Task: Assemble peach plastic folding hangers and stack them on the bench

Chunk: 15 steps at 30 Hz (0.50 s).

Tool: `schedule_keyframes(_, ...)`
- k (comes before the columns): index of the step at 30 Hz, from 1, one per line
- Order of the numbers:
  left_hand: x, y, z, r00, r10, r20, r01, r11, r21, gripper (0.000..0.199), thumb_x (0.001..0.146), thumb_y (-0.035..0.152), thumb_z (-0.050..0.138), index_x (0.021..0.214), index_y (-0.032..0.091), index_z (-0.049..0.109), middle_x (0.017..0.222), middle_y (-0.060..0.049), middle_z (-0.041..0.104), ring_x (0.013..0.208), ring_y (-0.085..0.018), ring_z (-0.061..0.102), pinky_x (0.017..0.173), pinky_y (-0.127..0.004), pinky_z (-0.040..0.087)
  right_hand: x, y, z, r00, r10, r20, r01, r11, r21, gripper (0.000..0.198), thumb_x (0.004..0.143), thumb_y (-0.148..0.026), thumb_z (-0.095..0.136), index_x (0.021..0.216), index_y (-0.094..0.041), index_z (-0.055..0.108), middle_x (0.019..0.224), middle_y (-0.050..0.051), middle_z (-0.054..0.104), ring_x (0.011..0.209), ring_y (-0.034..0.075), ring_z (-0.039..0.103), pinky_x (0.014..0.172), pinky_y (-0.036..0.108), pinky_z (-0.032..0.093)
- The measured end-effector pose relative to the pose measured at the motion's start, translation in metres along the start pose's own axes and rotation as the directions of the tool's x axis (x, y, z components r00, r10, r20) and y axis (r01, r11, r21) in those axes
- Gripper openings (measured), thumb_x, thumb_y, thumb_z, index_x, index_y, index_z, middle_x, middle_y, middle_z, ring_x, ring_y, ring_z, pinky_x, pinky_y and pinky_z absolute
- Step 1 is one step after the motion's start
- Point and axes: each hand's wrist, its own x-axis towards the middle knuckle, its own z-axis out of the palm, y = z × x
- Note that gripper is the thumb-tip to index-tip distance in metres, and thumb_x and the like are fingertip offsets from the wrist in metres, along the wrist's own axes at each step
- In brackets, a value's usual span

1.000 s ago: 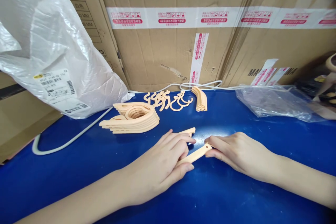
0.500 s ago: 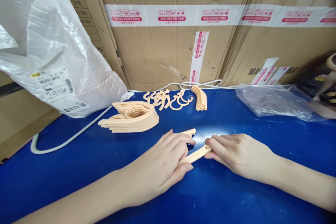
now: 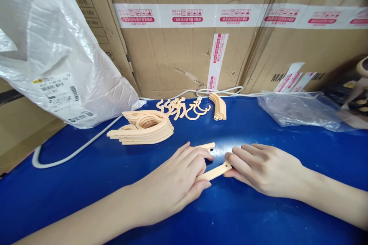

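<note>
My left hand (image 3: 186, 176) is closed around a beige plastic hanger piece (image 3: 213, 173); one arm of it shows below the fingers and another tip (image 3: 209, 146) shows beyond them. At the end of the lower arm, by a small hole, my right hand (image 3: 258, 168) pinches with thumb and fingers; whatever else may sit inside that grip is hidden. Behind the left hand lies a stack of similar hanger pieces (image 3: 146, 134). Several loose hanger hooks (image 3: 176, 108) and a bundle of short curved arms (image 3: 219, 107) are farther back on the blue table (image 3: 247, 222).
A white plastic sack (image 3: 71, 57) with a label stands at the left. Cardboard boxes (image 3: 178, 53) wall off the back. A white cable (image 3: 69, 159) runs along the left and rear edge. Clear plastic bag (image 3: 299, 111) and a dark bundle (image 3: 350, 88) lie at the right.
My right hand has tilted slightly at the end of the hanger piece, its knuckles turning a little. The left hand keeps its hold almost unmoved.
</note>
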Motion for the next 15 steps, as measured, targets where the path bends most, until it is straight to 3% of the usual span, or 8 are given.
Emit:
schedule_keyframes(9, 0.0017, -0.0003, 0.0008, 0.999, -0.024, 0.026, 0.024, 1.0, -0.001, 0.012, 0.099, 0.024, 0.037, 0.088, 0.021, 0.04, 0.128, -0.008, 0.052, 0.129, -0.02, 0.041, 0.116, -0.047, 0.023, 0.0008, -0.0019, 0.0021, 1.0, 0.011, -0.014, -0.01, 1.0, 0.009, 0.035, 0.102, -0.031, 0.029, 0.074, -0.019, 0.048, 0.06, -0.002, 0.052, 0.049, 0.013, 0.045, 0.05, 0.029, 0.027)
schedule_keyframes(15, 0.0018, 0.0002, -0.0005, 1.0, -0.016, 0.02, 0.017, 1.0, -0.01, 0.011, 0.099, 0.023, 0.037, 0.088, 0.021, 0.04, 0.128, -0.008, 0.052, 0.129, -0.02, 0.041, 0.116, -0.048, 0.023, -0.0004, -0.0007, 0.005, 0.996, 0.048, 0.069, -0.059, 0.983, 0.171, 0.039, 0.103, -0.033, 0.024, 0.076, -0.019, 0.049, 0.06, -0.002, 0.054, 0.047, 0.011, 0.046, 0.049, 0.027, 0.028)
